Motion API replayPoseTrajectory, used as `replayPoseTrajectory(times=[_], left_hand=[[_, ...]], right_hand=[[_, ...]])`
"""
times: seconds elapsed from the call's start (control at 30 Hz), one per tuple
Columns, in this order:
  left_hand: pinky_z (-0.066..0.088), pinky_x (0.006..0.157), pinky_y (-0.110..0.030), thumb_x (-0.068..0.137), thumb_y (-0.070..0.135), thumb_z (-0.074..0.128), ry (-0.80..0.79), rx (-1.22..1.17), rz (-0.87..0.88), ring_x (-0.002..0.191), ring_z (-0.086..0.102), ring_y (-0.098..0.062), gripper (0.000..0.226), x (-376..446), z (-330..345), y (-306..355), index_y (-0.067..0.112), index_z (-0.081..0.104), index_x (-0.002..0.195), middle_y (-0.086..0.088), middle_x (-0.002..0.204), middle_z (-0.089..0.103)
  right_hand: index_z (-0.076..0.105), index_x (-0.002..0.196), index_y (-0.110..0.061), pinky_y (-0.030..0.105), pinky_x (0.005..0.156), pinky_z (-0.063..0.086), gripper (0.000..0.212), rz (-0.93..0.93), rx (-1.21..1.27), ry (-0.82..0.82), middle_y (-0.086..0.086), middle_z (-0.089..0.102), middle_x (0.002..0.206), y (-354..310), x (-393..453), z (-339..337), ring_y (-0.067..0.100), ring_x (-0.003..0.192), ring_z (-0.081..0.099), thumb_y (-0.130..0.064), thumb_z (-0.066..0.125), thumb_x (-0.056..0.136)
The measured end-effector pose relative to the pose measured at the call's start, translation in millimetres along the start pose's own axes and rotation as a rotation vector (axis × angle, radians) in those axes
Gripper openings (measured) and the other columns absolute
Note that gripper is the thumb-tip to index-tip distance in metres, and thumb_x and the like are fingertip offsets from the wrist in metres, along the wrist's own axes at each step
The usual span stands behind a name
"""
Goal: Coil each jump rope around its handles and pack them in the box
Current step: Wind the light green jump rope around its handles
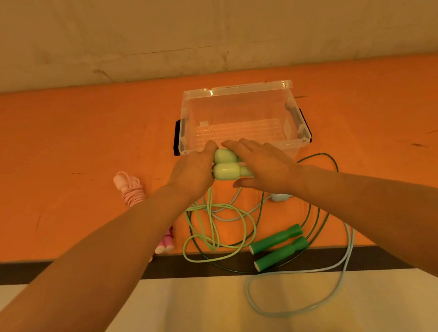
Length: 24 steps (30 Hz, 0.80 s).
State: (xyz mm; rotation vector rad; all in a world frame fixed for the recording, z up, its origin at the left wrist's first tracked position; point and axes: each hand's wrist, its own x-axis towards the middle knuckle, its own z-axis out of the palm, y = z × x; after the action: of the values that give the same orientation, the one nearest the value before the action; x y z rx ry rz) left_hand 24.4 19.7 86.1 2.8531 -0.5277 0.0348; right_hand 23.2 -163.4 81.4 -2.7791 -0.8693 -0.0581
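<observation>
Head view puts both hands just in front of the clear box on the orange table. My left hand wraps around one end of the pale green handles, which lie side by side. My right hand lies over their other end with fingers mostly straight and thumb tucked below; I cannot quite tell whether it grips or only rests there. Their light green rope trails loose toward me. Dark green handles lie near the table edge, and a coiled pink rope sits to the left.
</observation>
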Motion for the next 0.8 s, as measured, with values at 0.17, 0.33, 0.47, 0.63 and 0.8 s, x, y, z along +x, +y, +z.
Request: replayPoseTrajectory(times=[0.17, 0.33, 0.47, 0.63, 0.8], left_hand=[[0.029, 0.054, -0.032, 0.089, 0.007, 0.050, 0.042, 0.032, 0.031, 0.071, 0.057, -0.033, 0.032, -3.7, 1.1, 1.3, 0.006, 0.044, 0.120, -0.018, 0.090, 0.064], [0.035, 0.060, -0.030, 0.092, 0.034, 0.057, 0.008, 0.029, 0.003, 0.089, 0.060, -0.031, 0.035, -7.1, 0.3, -8.7, 0.012, 0.050, 0.118, -0.009, 0.096, 0.063], [0.044, 0.072, -0.031, 0.078, 0.053, 0.069, -0.047, -0.185, 0.032, 0.097, 0.055, -0.018, 0.073, -5.9, -0.4, -11.6, 0.022, 0.037, 0.136, 0.003, 0.108, 0.055], [0.045, 0.087, -0.034, 0.070, 0.044, 0.078, -0.073, -0.263, 0.086, 0.111, 0.049, -0.017, 0.087, 3.8, -3.7, 0.5, 0.019, 0.034, 0.141, 0.003, 0.131, 0.045], [0.046, 0.067, -0.036, 0.069, 0.028, 0.075, -0.120, -0.066, 0.034, 0.091, 0.050, -0.017, 0.073, 4.8, -5.1, 19.6, 0.014, 0.036, 0.129, 0.000, 0.119, 0.046]], right_hand=[[0.042, 0.135, -0.018, 0.038, 0.074, 0.046, 0.067, 0.028, 0.106, 0.036, 0.003, 0.056, 0.122, -9.8, 5.8, -3.1, 0.027, 0.102, 0.057, -0.037, 0.072, 0.078], [0.040, 0.135, -0.016, 0.035, 0.073, 0.043, 0.061, 0.135, -0.049, 0.007, 0.005, 0.055, 0.126, 2.8, 5.5, -12.0, 0.032, 0.105, 0.058, -0.029, 0.066, 0.082], [0.033, 0.142, -0.012, 0.037, 0.077, 0.041, 0.068, 0.126, -0.116, 0.033, 0.009, 0.050, 0.134, 6.6, 2.4, -15.9, 0.031, 0.112, 0.054, -0.027, 0.066, 0.084], [0.022, 0.147, -0.006, 0.037, 0.080, 0.037, 0.076, 0.103, -0.169, -0.009, 0.014, 0.051, 0.132, -0.7, 7.1, -11.0, 0.033, 0.110, 0.054, -0.018, 0.064, 0.085], [0.026, 0.142, -0.004, 0.031, 0.071, 0.032, 0.072, 0.072, -0.094, -0.023, 0.015, 0.054, 0.126, -5.2, 11.2, 0.7, 0.033, 0.105, 0.056, -0.011, 0.065, 0.082]])
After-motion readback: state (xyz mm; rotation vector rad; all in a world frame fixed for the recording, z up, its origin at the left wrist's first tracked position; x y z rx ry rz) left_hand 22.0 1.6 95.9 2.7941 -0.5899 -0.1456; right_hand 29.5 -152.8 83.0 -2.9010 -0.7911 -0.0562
